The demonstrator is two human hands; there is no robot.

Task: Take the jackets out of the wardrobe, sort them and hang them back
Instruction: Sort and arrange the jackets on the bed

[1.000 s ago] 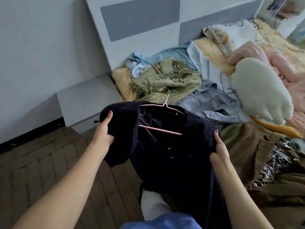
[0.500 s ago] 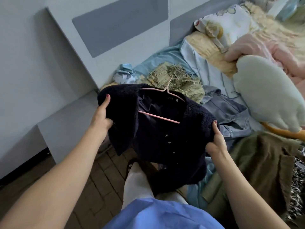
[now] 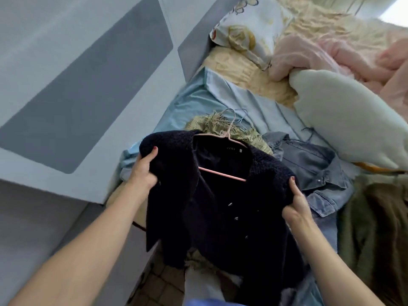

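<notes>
Both hands [image 3: 143, 171] grip nubbly navy jacket [image 3: 220, 202] on thin pink hanger [image 3: 221, 173].

Only text is a small pale neck label [image 3: 230, 149] inside the dark jacket [image 3: 220, 195] collar, upside down to camera; letters too blurred to read.

Dark jacket [image 3: 220, 195] on its pink hanger [image 3: 223, 160] has moved forward from over the floor to over the bed's near edge, now covering most of the green fringed jacket [image 3: 220, 127]. Left hand [image 3: 143, 171] and right hand [image 3: 295, 202] carried forward with it, same shoulder grips. View swung closer to the headboard [image 3: 88, 96]; floor mostly gone from sight.
</notes>
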